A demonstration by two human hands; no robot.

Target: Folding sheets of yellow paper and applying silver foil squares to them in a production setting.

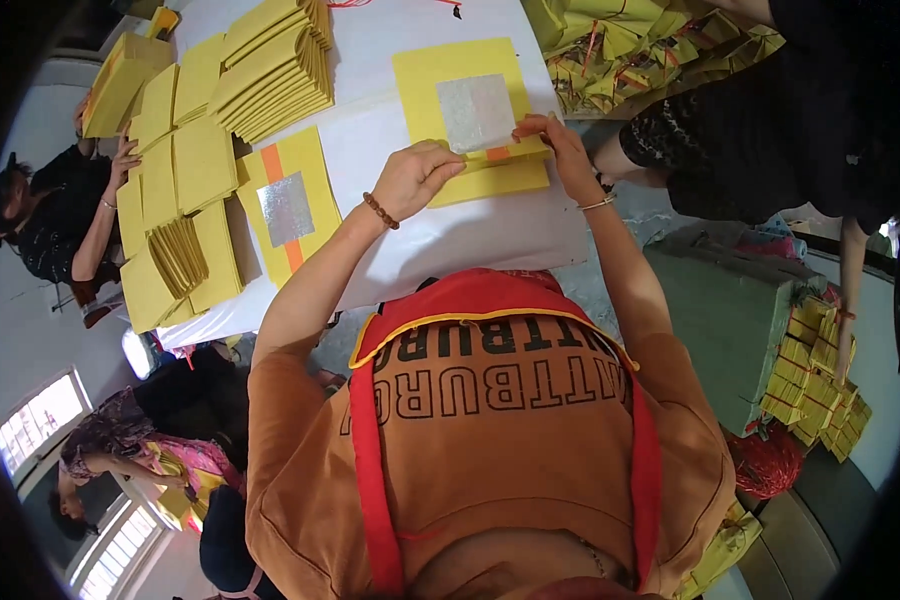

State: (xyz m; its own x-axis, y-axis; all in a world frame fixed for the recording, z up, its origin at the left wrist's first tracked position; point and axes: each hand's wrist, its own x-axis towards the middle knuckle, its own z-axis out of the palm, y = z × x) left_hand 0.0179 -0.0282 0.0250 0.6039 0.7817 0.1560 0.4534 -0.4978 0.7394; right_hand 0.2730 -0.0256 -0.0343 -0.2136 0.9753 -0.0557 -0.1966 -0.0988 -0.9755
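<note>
On the white-covered table in front of me lies a stack of yellow paper sheets (410, 90), with a silver foil square (475, 112) and part of an orange band showing. The near part of the top sheet is raised in a fold across the band. My left hand (415, 182), wearing a beaded bracelet, is closed with thumb and fingers pinching that fold at its left. My right hand (565, 158), with a bangle, grips the paper at the right edge, fingertips by the foil. Left of my left arm lies another yellow sheet (315, 180) with foil and orange band.
Folded yellow paper bundles (202, 160) cover the table's left side, with a thick folded stack (275, 80) farther back. A person (65, 215) reaches in at the left. Another person (760, 130) stands at the right, near tied yellow bundles (815, 370) and a green box (725, 320).
</note>
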